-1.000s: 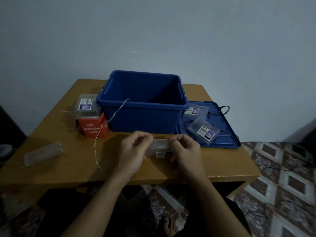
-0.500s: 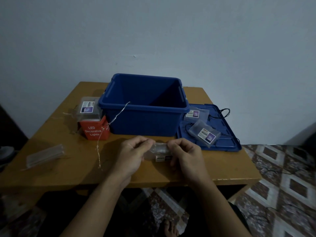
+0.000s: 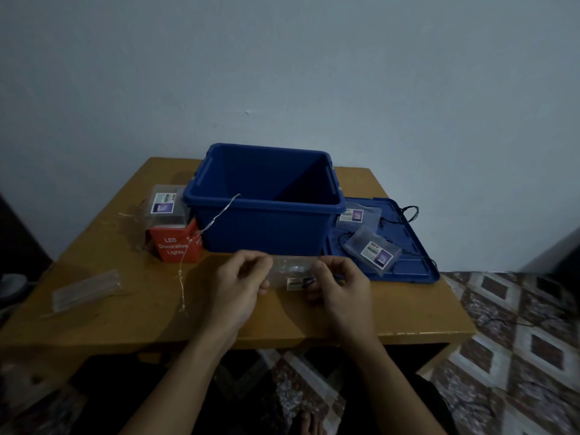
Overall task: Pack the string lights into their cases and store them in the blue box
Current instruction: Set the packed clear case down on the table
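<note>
String lights (image 3: 180, 274), a thin silver strand, hang from the front rim of the blue box (image 3: 260, 205), cross the red LED carton (image 3: 174, 246) and trail onto the tabletop (image 3: 131, 312). Just in front of the box you pinch a clear case (image 3: 293, 273) by its ends, left hand (image 3: 241, 285) and right hand (image 3: 343, 285) both curled onto it, thumbs and fingertips closed on the plastic. Whether a strand is fully inside it cannot be told in this dim light.

The loose strand is your main hazard. It lies close to your left forearm and is hard to see, so a sweep of that arm toward the box could likely snag it and drag the carton, or the labelled case (image 3: 163, 204) stacked on top of it.

The case you hold looks thin and flexible; squeeze too hard and it may buckle or spring open.

On the blue lid (image 3: 411, 265) to your right, black wires (image 3: 408, 211) loop around two more cases (image 3: 373, 252). Lift either one carelessly and the wire could come with it, tangle, or pull its neighbour off the lid's edge.

A flattened case (image 3: 88, 288) sits near the left edge, easy to knock to the floor.
</note>
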The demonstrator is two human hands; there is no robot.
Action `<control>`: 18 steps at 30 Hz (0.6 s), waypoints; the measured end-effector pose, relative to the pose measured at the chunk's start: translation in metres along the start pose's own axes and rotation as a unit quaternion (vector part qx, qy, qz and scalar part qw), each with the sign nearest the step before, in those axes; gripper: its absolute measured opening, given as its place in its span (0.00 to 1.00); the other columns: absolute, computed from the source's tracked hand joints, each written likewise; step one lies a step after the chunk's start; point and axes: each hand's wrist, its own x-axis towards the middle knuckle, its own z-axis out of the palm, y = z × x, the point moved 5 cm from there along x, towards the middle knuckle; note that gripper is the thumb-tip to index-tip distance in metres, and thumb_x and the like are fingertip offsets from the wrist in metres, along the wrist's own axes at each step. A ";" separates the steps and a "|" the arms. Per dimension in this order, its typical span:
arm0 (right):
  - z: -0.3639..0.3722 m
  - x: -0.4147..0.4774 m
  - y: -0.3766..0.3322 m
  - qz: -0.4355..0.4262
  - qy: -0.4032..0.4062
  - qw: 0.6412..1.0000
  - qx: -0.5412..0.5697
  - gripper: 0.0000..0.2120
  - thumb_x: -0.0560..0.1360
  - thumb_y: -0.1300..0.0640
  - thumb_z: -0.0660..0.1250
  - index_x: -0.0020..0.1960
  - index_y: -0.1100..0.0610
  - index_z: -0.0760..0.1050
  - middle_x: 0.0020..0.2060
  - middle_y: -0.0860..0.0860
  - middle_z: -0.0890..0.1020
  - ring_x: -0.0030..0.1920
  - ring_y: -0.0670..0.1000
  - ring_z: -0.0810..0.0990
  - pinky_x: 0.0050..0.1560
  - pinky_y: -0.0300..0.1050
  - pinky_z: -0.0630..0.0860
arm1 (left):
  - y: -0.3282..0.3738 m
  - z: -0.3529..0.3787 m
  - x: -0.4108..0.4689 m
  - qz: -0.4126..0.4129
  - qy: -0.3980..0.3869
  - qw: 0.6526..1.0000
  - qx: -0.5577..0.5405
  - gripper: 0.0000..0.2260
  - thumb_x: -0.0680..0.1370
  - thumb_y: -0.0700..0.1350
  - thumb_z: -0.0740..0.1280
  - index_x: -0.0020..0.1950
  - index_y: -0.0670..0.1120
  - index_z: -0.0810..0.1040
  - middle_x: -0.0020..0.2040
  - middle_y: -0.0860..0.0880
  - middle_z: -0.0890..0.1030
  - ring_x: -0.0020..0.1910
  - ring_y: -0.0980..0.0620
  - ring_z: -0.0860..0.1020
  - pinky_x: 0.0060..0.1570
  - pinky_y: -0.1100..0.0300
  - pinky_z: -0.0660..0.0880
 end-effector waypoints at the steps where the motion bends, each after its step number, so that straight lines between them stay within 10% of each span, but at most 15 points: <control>1: 0.001 0.000 0.000 -0.003 0.004 1.000 -0.005 0.05 0.80 0.55 0.68 0.52 0.56 0.78 0.40 0.55 0.84 0.37 0.49 0.83 0.37 0.40 0.80 | 0.001 0.001 -0.001 0.011 0.007 1.000 0.002 0.05 0.80 0.47 0.68 0.52 0.50 0.82 0.45 0.49 0.81 0.42 0.55 0.80 0.39 0.64 0.76; 8: 0.004 0.000 0.006 -0.013 0.013 0.998 -0.067 0.10 0.79 0.53 0.69 0.61 0.50 0.79 0.51 0.45 0.84 0.53 0.47 0.83 0.54 0.57 0.83 | 0.004 0.006 -0.005 0.046 0.028 0.999 -0.003 0.10 0.81 0.39 0.66 0.60 0.50 0.79 0.54 0.52 0.80 0.52 0.57 0.79 0.41 0.67 0.78; 13: 0.004 0.000 0.004 -0.015 0.011 0.997 -0.080 0.14 0.80 0.59 0.68 0.64 0.51 0.78 0.52 0.42 0.83 0.53 0.40 0.82 0.58 0.53 0.82 | -0.001 0.005 -0.004 0.052 0.002 0.998 0.017 0.14 0.81 0.38 0.65 0.63 0.52 0.79 0.57 0.56 0.81 0.56 0.63 0.79 0.57 0.61 0.77; 18: 0.003 0.000 0.004 -0.024 0.014 0.992 -0.125 0.17 0.80 0.61 0.66 0.68 0.53 0.76 0.55 0.42 0.82 0.55 0.41 0.81 0.60 0.52 0.80 | 0.001 0.010 -0.006 0.049 -0.024 0.998 0.021 0.17 0.82 0.36 0.62 0.67 0.51 0.75 0.57 0.61 0.78 0.55 0.69 0.78 0.49 0.75 0.74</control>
